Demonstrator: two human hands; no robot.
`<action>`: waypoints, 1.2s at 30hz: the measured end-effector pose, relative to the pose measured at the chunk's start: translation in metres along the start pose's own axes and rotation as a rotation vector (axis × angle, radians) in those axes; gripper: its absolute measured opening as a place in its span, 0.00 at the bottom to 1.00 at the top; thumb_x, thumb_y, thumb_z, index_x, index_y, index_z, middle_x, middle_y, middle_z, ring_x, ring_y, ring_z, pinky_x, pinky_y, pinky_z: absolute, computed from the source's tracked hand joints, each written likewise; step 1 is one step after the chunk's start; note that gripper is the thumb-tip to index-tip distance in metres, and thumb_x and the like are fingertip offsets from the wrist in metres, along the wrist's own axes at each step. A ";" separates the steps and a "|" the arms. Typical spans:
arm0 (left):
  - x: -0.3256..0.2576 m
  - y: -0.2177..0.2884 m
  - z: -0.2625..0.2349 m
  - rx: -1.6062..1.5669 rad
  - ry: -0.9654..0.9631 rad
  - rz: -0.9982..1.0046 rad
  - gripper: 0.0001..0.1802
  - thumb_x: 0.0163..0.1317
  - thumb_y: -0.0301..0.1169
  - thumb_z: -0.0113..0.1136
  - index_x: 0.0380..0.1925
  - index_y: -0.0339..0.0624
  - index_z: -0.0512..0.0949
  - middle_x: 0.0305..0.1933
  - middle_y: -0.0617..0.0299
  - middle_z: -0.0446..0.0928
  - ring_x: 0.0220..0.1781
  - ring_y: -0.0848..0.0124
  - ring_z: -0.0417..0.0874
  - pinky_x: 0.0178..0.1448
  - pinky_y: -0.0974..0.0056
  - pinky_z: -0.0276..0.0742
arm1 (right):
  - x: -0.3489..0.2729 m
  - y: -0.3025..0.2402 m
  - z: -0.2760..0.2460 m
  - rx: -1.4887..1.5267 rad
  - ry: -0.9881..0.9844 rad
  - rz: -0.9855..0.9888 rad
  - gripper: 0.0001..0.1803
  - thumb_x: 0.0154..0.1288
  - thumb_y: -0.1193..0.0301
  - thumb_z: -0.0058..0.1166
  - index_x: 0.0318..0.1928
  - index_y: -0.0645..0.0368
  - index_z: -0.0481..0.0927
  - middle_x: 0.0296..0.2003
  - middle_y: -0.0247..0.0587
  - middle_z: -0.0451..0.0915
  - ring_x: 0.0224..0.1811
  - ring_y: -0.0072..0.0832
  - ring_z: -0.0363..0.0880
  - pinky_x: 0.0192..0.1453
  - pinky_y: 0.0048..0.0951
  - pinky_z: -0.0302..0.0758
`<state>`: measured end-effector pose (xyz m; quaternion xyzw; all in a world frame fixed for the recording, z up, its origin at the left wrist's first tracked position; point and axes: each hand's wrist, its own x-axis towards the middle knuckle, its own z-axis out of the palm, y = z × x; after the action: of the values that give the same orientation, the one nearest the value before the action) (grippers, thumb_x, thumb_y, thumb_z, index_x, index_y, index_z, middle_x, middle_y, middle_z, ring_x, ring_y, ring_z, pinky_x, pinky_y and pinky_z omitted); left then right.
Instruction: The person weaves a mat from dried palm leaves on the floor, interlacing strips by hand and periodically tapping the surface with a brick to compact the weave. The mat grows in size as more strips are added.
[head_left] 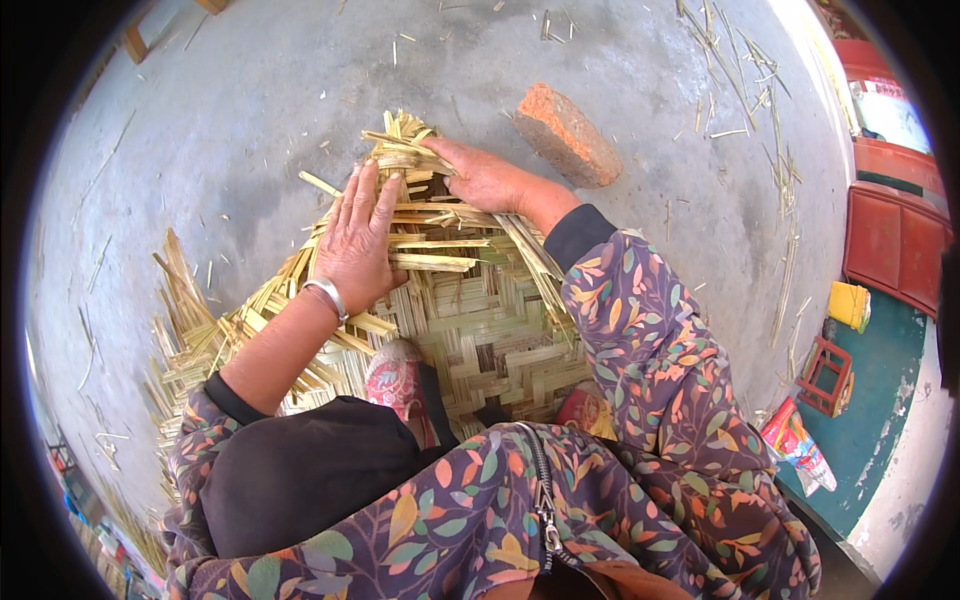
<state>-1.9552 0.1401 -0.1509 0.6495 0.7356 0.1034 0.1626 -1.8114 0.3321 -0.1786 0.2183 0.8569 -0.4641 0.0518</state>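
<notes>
A woven mat of split straw-coloured strips (pixel 480 325) lies in front of me, its herringbone weave running down between my feet. Its far end narrows to a corner where loose strip ends (pixel 404 140) are folded and bunched. My left hand (pixel 356 238), with a silver bangle at the wrist, rests flat along the mat's left edge, its fingers stretched toward that corner. From the right, my right hand (pixel 492 182) has its fingers and thumb closed on the bunched strips at the corner; the fingertips are partly hidden. Several cut ends stick out between the hands.
An orange-red brick (pixel 568 135) lies on the grey concrete floor just beyond my right hand. Loose strips (pixel 180 280) fan out from the mat's left side. My patterned shoe (pixel 396 385) is on the mat. At right stand red furniture (pixel 897 240) and a small reddish-brown frame (pixel 826 376).
</notes>
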 end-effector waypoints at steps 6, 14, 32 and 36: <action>0.009 -0.009 -0.028 -0.151 -0.198 0.045 0.63 0.38 0.43 0.81 0.74 0.41 0.55 0.76 0.45 0.54 0.80 0.49 0.53 0.81 0.52 0.50 | -0.001 -0.003 -0.014 0.087 -0.035 0.039 0.35 0.61 0.78 0.43 0.72 0.59 0.60 0.69 0.57 0.66 0.71 0.47 0.65 0.75 0.37 0.62; 0.018 -0.025 -0.037 -0.155 -0.280 0.079 0.59 0.42 0.61 0.74 0.71 0.40 0.62 0.72 0.45 0.61 0.76 0.48 0.58 0.79 0.47 0.51 | 0.005 -0.004 -0.015 0.063 -0.032 0.039 0.35 0.61 0.78 0.44 0.72 0.60 0.60 0.68 0.57 0.66 0.70 0.47 0.66 0.74 0.38 0.63; 0.010 -0.022 0.001 0.281 -0.128 0.230 0.48 0.49 0.33 0.71 0.72 0.49 0.60 0.79 0.56 0.53 0.81 0.60 0.52 0.83 0.49 0.43 | 0.014 -0.001 0.000 0.047 -0.065 0.004 0.39 0.65 0.74 0.46 0.76 0.53 0.53 0.68 0.59 0.67 0.69 0.49 0.68 0.73 0.37 0.64; 0.012 -0.011 0.009 0.195 -0.088 0.186 0.49 0.46 0.32 0.72 0.71 0.47 0.61 0.77 0.56 0.56 0.81 0.59 0.53 0.82 0.49 0.47 | 0.009 -0.001 -0.003 0.109 -0.056 0.053 0.37 0.61 0.75 0.46 0.73 0.60 0.59 0.68 0.59 0.67 0.71 0.47 0.65 0.74 0.37 0.62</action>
<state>-1.9637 0.1497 -0.1645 0.7314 0.6709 0.0176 0.1207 -1.8196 0.3371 -0.1782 0.2302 0.8224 -0.5146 0.0761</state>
